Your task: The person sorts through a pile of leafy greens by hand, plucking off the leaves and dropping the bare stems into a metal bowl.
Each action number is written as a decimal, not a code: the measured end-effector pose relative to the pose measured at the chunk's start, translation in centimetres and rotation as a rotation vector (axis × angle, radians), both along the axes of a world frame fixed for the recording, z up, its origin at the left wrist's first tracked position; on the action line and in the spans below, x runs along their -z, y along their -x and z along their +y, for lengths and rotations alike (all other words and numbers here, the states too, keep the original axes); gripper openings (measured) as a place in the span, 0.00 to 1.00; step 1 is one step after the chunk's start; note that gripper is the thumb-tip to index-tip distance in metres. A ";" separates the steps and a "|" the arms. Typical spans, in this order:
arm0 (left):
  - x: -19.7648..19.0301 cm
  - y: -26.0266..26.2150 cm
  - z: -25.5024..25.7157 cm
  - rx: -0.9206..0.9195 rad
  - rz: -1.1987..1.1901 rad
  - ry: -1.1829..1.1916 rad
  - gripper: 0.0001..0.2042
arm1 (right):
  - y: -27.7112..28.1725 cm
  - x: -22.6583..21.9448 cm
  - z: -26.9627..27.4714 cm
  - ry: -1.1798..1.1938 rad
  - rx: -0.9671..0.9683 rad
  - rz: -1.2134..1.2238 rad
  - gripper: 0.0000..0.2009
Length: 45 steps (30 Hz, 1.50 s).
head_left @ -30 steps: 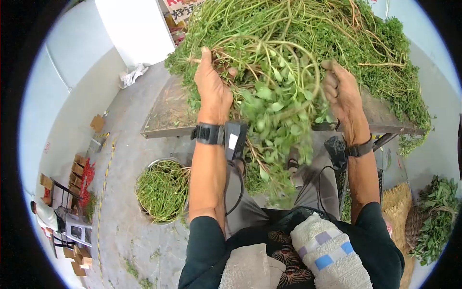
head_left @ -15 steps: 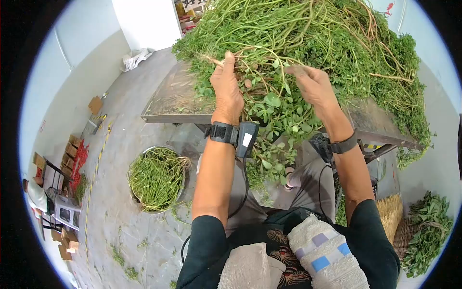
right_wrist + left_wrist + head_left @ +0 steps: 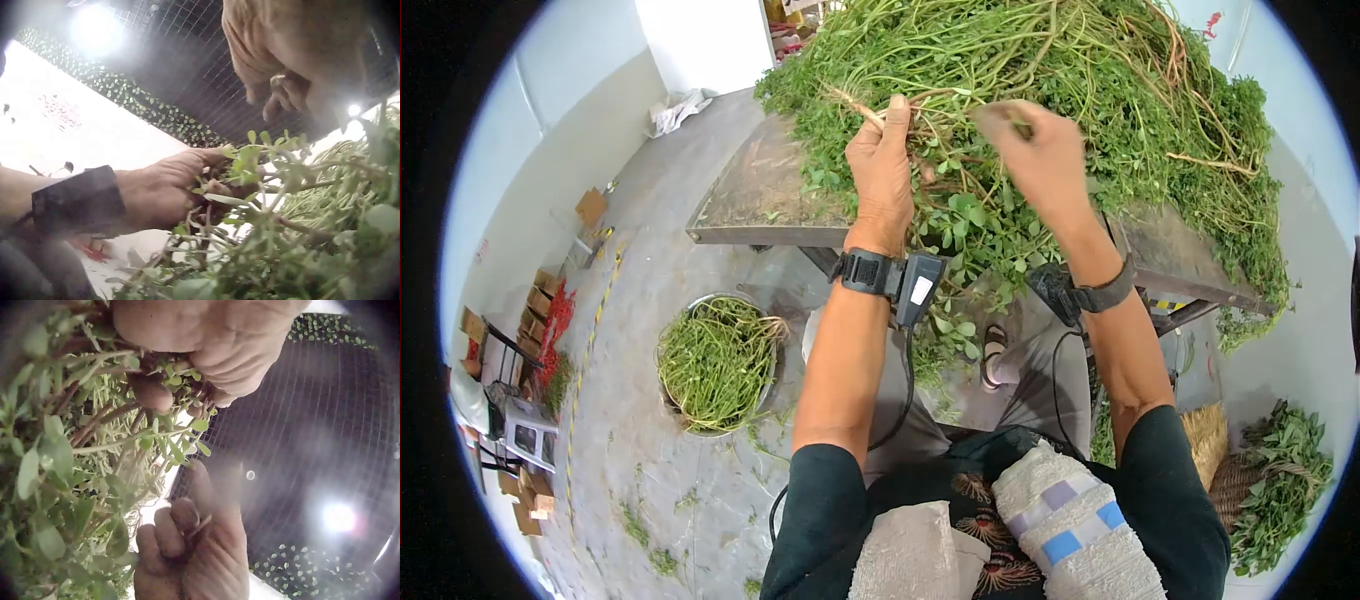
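Note:
With thumb up, my left hand (image 3: pixel 882 165) grips a bunch of leafy green plants (image 3: pixel 965 215) near its pale root (image 3: pixel 857 105). Rounded leaves hang below this hand, past the table edge. My right hand (image 3: pixel 1045 160), blurred in the head view, is just to the right of the bunch with its fingers curled. In the left wrist view a thin stem (image 3: pixel 199 529) shows in the curl of the right hand's fingers. The right wrist view has the left hand (image 3: pixel 165 187) around the reddish stems, below the right hand (image 3: pixel 294 69).
A big heap of greens (image 3: pixel 1020 60) covers much of the wooden table (image 3: pixel 765 185). On the floor at left stands a metal basin (image 3: pixel 772 385) full of green stems. A wicker basket (image 3: pixel 1230 487) with leafy plants is at lower right. Cardboard boxes (image 3: pixel 535 315) lie far left.
My right hand has moved left from the looping stem toward the left hand, its fingers now curled. The left hand has kept its grip on the bunch and shifted right and slightly up in view.

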<state>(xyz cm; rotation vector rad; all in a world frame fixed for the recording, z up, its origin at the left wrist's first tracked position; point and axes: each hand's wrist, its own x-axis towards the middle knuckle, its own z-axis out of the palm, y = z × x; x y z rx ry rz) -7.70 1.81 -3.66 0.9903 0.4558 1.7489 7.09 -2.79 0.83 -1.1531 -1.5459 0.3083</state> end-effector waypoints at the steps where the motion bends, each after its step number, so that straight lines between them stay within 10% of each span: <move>1: 0.1 -0.1 0.0 -0.010 0.028 0.007 0.14 | 0.9 0.1 -0.1 -0.062 0.096 -0.233 0.19; 11: 0.9 -0.8 1.5 -0.128 0.137 -0.057 0.13 | 1.8 1.9 1.3 -0.415 0.053 -0.575 0.06; 14: 0.7 0.2 2.4 -0.227 0.000 0.188 0.12 | 2.5 0.3 -3.6 -0.239 -0.412 -0.408 0.04; 17: 0.2 1.8 2.0 -0.049 -0.088 0.131 0.11 | 0.9 0.9 -4.0 -0.022 -0.445 -0.150 0.05; 19: -0.1 1.8 1.7 -0.036 -0.092 0.121 0.11 | -1.2 2.1 -2.3 0.396 -0.468 0.681 0.07; 22: 0.1 1.9 1.4 0.005 -0.094 0.115 0.11 | -2.6 3.4 -2.0 0.477 -0.371 0.844 0.10; 45: 0.1 1.1 0.4 0.039 0.017 0.039 0.14 | -2.0 3.4 -0.9 0.487 -0.422 0.316 0.13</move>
